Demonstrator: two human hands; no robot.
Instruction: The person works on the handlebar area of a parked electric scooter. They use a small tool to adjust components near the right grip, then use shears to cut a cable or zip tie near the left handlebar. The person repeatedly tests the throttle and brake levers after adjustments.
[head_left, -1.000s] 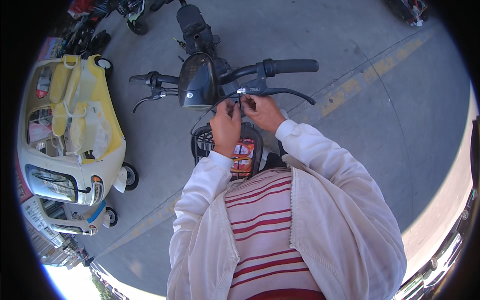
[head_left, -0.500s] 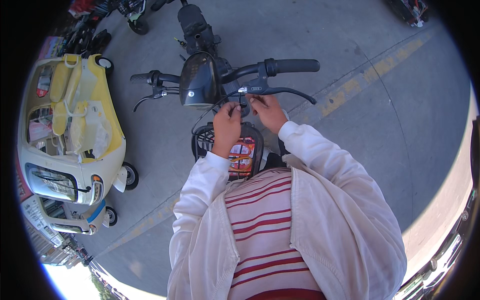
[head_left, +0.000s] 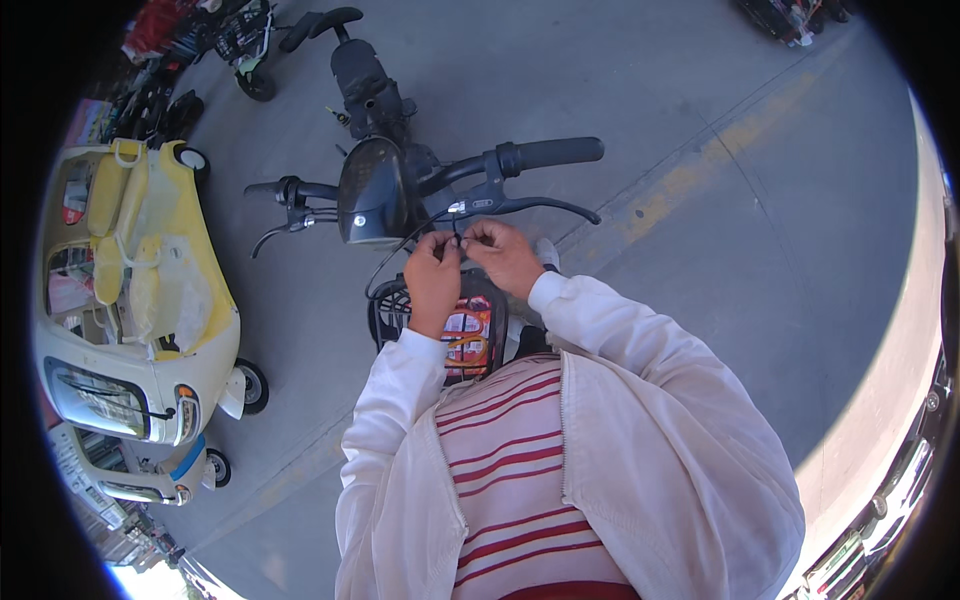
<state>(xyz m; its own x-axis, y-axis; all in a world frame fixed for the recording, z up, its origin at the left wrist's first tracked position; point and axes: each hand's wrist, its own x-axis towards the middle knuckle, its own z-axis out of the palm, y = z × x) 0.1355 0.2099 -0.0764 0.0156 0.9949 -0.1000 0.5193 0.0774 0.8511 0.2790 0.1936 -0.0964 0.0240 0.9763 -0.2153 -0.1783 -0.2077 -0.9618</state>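
A dark electric bike faces me, with its headlight housing point(head_left: 372, 195) between the two handlebar grips. From the silver fitting at the brake lever point(head_left: 525, 203) on the right, a thin black cable point(head_left: 457, 226) runs down to my fingers. My left hand point(head_left: 433, 282) pinches at this cable, thumb and forefinger together. Beside it, my right hand point(head_left: 506, 260) is closed too, its fingertips almost touching the left ones at the same spot. Whether the right fingers grip the cable or a small part on it is hidden. Both hands are just above the front basket point(head_left: 385, 318).
Orange and red packages point(head_left: 468, 335) lie in the basket. A yellow and white three-wheeler point(head_left: 215, 290) is parked on the left, with another vehicle point(head_left: 180, 470) behind it. More bikes point(head_left: 245, 60) stand at the far left. A faded yellow line point(head_left: 680, 190) crosses the grey pavement.
My right hand has moved closer to my left; the fingertips now meet at the cable. The bike appears lower and further left in view, as my head has shifted.
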